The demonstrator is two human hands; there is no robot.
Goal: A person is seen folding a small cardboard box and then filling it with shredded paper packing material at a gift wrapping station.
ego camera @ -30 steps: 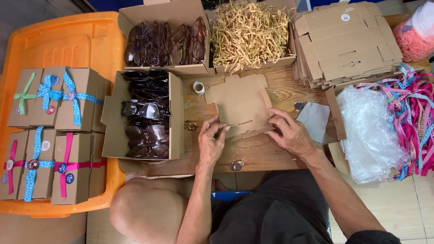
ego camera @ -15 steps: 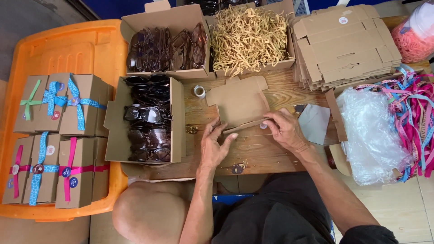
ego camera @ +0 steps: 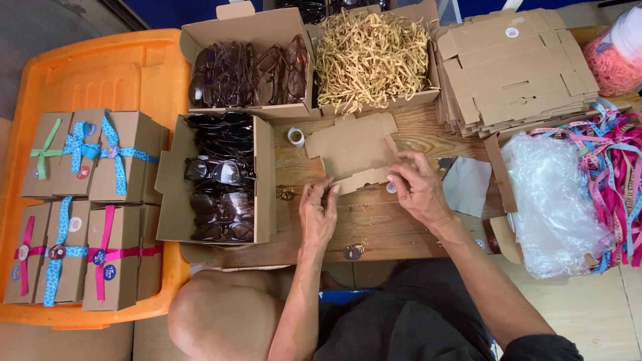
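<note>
A flat, unfolded cardboard box blank (ego camera: 354,148) lies on the wooden table (ego camera: 374,224), right in front of the seated person, and both hands are on its near edge. The left hand (ego camera: 318,214) pinches the near left corner of the flap between fingertips and thumb, a narrow grip on the card; the right hand (ego camera: 418,187) presses and curls over the near right end of the same flap, fingers bent down onto it. Just beyond the blank's left corner stands a small roll of tape (ego camera: 295,137). To the left sits an open carton of dark sunglasses (ego camera: 217,177), and behind it a second open carton of brownish glasses (ego camera: 247,67). Beside that one, directly behind the blank, is a box heaped with tan shredded paper (ego camera: 371,57). A stack of flat cardboard blanks (ego camera: 515,63) rests at the far right of the table, with a crumpled clear plastic bag (ego camera: 552,200) and a tangle of pink and blue ribbons (ego camera: 615,167) nearer the person's right. Far left, an orange tray (ego camera: 100,73) holds closed brown boxes tied with ribbon (ego camera: 83,214).
</note>
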